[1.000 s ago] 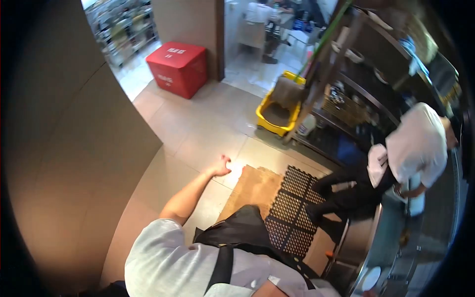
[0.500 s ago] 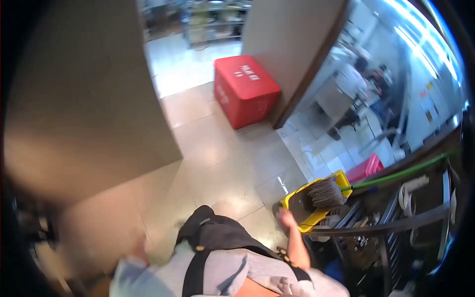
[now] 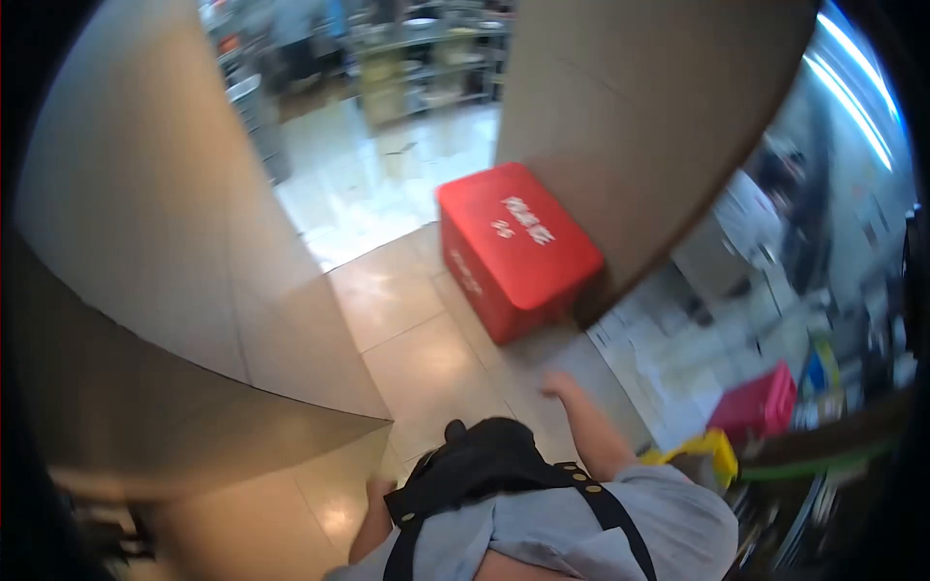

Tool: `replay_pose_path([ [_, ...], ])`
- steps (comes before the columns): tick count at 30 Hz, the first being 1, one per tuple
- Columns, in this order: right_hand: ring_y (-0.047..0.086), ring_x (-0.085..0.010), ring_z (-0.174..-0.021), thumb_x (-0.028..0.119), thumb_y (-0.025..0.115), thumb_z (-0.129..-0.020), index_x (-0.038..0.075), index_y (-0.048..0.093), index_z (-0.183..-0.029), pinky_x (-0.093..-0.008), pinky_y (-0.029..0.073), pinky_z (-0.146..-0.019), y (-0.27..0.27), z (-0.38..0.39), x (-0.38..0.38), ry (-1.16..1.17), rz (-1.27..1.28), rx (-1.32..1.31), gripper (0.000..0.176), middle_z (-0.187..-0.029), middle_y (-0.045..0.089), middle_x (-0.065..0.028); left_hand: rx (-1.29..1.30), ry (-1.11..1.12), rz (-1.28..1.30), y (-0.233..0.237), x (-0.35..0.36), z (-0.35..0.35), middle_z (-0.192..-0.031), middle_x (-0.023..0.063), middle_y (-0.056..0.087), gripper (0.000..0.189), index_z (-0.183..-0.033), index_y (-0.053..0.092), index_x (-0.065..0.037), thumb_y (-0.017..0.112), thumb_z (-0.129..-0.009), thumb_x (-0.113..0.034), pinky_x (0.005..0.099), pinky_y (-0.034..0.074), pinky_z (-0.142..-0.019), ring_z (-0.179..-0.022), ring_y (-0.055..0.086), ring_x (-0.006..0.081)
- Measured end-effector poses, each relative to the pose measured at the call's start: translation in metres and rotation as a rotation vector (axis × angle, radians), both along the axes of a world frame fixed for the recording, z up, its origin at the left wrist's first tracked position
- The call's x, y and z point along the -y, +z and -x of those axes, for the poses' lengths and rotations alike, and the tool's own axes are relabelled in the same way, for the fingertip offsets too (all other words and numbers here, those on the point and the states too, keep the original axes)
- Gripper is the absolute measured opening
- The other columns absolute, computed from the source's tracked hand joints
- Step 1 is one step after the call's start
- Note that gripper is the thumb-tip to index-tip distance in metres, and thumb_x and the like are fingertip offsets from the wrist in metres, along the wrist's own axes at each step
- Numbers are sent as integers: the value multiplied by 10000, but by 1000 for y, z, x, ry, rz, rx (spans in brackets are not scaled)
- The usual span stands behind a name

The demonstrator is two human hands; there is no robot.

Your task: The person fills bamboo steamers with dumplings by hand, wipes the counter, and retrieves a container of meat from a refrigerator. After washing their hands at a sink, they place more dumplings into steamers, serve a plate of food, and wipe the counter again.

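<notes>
My right hand (image 3: 559,384) hangs at my side over the tiled floor, in front of a large red lidded box (image 3: 528,247) with white lettering and apart from it. Its fingers are blurred, and I see no object in it. Low beside my dark apron (image 3: 475,455) is my left hand (image 3: 382,484), small and smeared, its fingers mostly hidden. Nothing shows in that hand either.
A curved wall (image 3: 184,223) rises on the left. Beyond the doorway stand metal shelves (image 3: 436,39) with dishes and a person (image 3: 295,39). On the right are another person (image 3: 751,213), a pink bin (image 3: 760,402) and a yellow bucket (image 3: 712,450).
The view has moved forward toward the doorway; the red box looks nearer. The yellow bucket has slid to the lower right, its mop head out of view. My arms have swung.
</notes>
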State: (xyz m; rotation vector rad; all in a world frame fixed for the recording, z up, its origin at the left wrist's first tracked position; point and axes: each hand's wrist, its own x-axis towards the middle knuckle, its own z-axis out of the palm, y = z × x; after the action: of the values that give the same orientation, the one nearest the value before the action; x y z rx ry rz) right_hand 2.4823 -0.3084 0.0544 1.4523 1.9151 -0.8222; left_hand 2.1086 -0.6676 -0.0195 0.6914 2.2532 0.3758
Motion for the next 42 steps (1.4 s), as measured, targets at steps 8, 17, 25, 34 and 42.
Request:
replay_pose_path([
  [8, 595, -277, -562, 31, 538, -754, 55, 494, -947, -334, 479, -396, -81, -11, -113, -1007, 180, -539, 199, -857, 519, -180, 393, -78, -617, 183, -509, 98, -795, 123, 575, 469, -1130, 358, -19, 638, -779, -157, 331, 473, -375, -541, 598, 185],
  [17, 527, -135, -566, 41, 537, -742, 130, 468, -1129, -259, 390, -386, 68, 440, -611, -531, 109, -1205, 403, -729, 543, -46, 545, 2, -560, 248, -795, 282, -789, 87, 574, 495, -1196, 344, -77, 637, -805, -158, 292, 417, -332, -521, 570, 145],
  [25, 606, -189, -794, 46, 570, -819, 138, 356, -1344, -324, 510, -557, 279, 796, -797, 24, 297, -1437, 575, -1167, 532, -108, 371, -122, -573, 305, -962, 488, -900, 87, 582, 553, -1274, 370, -153, 619, -781, -107, 255, 422, -384, -584, 586, 136],
  [34, 639, -334, -893, 82, 499, -866, 142, -116, -1431, -288, 557, -501, 367, 620, -1031, -607, -261, -1779, 838, -1333, 387, -248, 29, 491, -1231, 326, -1096, 744, -1100, 115, 483, 567, -1289, 357, -118, 580, -768, -106, 294, 522, -451, -791, 600, 198],
  [42, 640, -349, -842, 83, 484, -871, 107, -30, -1436, -290, 531, -436, 424, 497, -1058, -649, -984, -1970, 764, -1278, 384, -331, 328, 222, -1313, 326, -1426, 630, -1228, 89, 380, 538, -1288, 308, -100, 572, -820, -68, 306, 528, -503, -903, 560, 196],
])
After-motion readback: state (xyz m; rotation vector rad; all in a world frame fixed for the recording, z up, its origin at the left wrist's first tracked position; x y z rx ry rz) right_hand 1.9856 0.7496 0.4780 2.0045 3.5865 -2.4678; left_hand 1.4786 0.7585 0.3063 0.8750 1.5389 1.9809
